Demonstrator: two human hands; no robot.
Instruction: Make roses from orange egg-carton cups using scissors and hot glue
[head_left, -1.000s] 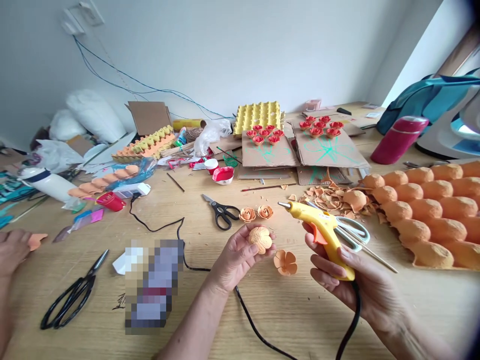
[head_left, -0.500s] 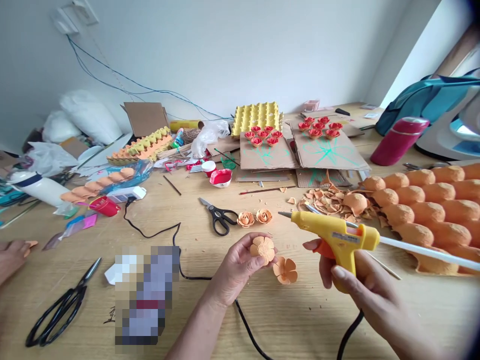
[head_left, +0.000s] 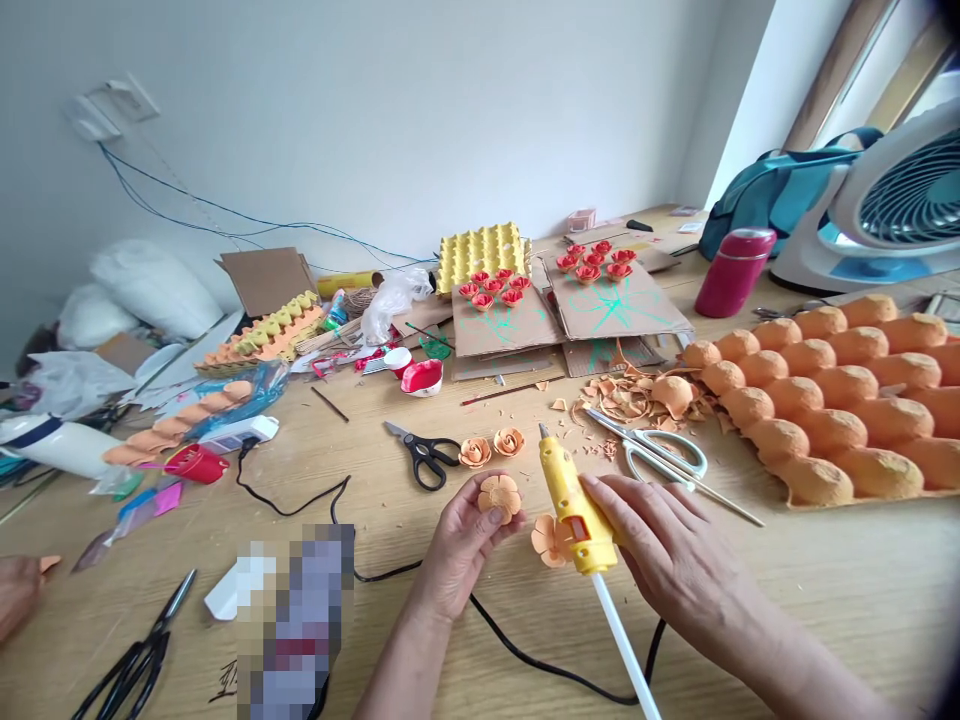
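Observation:
My left hand (head_left: 465, 545) pinches an orange egg-carton flower (head_left: 499, 497), its petals facing up. My right hand (head_left: 675, 545) is on a yellow glue gun (head_left: 570, 505), and the gun's handle is hidden beneath the hand. The nozzle points away from me, and a white glue stick (head_left: 622, 645) sticks out of the back toward me. Partly behind the gun lies a loose orange petal piece (head_left: 549, 541) on the table. Just beyond my left hand sit two rolled orange roses (head_left: 492, 447) beside black-handled scissors (head_left: 424, 454).
White-handled scissors (head_left: 664, 450) and carton scraps (head_left: 637, 395) lie near an orange egg tray (head_left: 840, 400). Red flowers (head_left: 589, 262) stand on painted cardboard (head_left: 615, 308). Large black scissors (head_left: 142, 650) are at front left. Another person's hand (head_left: 21, 592) shows at the left edge. A black cord (head_left: 525, 655) crosses the table.
My right hand has lowered the glue gun and turned it from pointing left to pointing away. White-handled scissors now show fully. The view has shifted right; my left hand still holds the flower.

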